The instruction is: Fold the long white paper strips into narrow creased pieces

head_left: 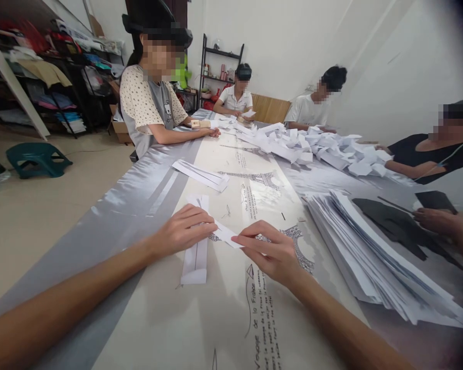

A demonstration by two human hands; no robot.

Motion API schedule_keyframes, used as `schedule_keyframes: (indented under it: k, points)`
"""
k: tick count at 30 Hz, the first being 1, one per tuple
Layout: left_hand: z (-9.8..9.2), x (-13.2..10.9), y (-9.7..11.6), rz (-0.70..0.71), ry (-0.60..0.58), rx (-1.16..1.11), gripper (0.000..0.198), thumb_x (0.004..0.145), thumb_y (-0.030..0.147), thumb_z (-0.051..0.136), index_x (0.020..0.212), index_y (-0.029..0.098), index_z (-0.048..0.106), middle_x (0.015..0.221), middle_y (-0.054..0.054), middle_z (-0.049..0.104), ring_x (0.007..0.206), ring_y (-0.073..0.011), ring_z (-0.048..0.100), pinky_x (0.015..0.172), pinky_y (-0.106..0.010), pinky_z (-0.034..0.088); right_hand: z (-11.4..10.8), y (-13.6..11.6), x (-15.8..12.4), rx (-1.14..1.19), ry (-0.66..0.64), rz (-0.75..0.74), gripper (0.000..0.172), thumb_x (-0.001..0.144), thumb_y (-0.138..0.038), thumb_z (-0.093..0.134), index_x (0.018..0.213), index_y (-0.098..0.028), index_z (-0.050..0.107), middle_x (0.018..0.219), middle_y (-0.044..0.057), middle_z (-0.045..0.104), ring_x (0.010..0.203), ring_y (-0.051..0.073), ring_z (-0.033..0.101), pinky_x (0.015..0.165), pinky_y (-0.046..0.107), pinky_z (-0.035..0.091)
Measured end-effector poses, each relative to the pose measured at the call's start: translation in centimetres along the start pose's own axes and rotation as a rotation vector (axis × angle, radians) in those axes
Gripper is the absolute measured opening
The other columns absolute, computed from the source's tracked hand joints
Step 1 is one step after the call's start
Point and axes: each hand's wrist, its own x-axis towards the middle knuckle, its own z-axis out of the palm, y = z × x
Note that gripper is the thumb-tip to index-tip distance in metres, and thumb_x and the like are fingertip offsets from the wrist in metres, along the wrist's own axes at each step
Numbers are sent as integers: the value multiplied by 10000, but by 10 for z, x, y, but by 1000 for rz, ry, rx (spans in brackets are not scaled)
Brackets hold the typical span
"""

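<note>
A small white paper strip is stretched between my two hands above the table. My left hand pinches its left end, with the fingers bent over it. The right end is held between the thumb and fingertips of my right hand. Below my left hand lies a longer folded white paper strip, partly covered by that hand. Farther up the table rest several more white strips, side by side.
A thick stack of white paper lies to the right, near a dark cloth. A heap of folded white papers covers the table's far part. Several people sit or stand around the table. A green stool stands at left.
</note>
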Motion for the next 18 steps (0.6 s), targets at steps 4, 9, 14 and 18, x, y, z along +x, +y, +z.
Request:
schedule_keyframes:
  k: [4,9,14,18]
  points:
    - [-9,-10,-23,13,-10,99,185,990,125,564,1110,242,643,969,-48,749,863,-161,692,753,-299,509,2,9,-5,32,-39,118,398,970,-80,577,1277,-315,669,1058,57,702,908,183,673,723,351,608]
    - [-22,-32,-58,-249,-219,405,299,1039,163,417,1007,230,706,1017,-54,721,841,-153,673,701,-271,508,3,21,-15,5,-184,363,319,1006,-162,531,1278,-273,654,1262,95,633,932,193,682,785,403,615]
    - [-15,-47,-77,-528,-482,443,350,1043,269,402,985,210,742,991,-79,710,921,-212,668,733,-309,527,7,22,-20,-20,-396,467,243,1009,-189,520,1156,-257,701,1234,81,635,838,173,676,743,385,607]
    - [-4,-43,-75,-634,-502,311,415,1051,362,365,1041,187,741,1106,-104,731,1103,-263,644,933,-389,524,12,19,-18,-17,-451,393,240,995,-170,546,1153,-256,705,1185,85,653,1040,224,646,870,420,585]
